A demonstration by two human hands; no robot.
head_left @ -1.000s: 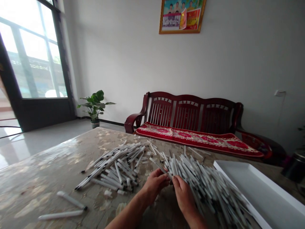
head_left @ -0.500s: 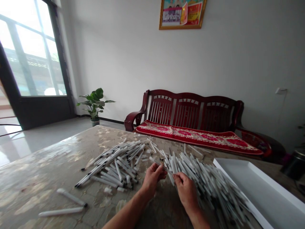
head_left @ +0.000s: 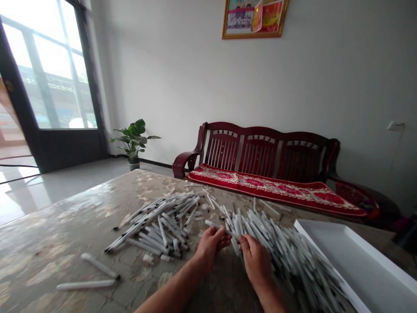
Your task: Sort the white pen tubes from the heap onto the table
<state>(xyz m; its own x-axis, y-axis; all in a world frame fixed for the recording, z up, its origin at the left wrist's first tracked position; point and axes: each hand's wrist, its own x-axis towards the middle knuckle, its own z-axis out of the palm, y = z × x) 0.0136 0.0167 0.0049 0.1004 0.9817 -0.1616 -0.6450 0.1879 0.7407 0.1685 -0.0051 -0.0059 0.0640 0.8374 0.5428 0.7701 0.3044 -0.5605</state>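
My left hand (head_left: 210, 247) pinches a slim white pen (head_left: 212, 224), whose pale end sticks out beyond the fingers to the upper left. At its other end, close to the pile, the fingertips of my right hand (head_left: 256, 261) are closed on the same pen. My fingers partly cover it, so its tip cannot be made out. Beside my right hand spreads a large heap of white pens (head_left: 280, 237) with dark ends. Left of my left hand lies a looser pile of white pens with black tips (head_left: 156, 217). Short white caps (head_left: 167, 258) lie in front of that pile.
Two separate pens (head_left: 86, 285) rest on the patterned tabletop (head_left: 39, 243) at the left. A shallow white box (head_left: 365, 256) stands right of the heap. Behind the table are a dark red wooden bench (head_left: 257, 150) and a potted plant (head_left: 133, 141).
The view has shifted slightly. More of the held pen's white end shows past my left fingers, and both hands stay close together on it.
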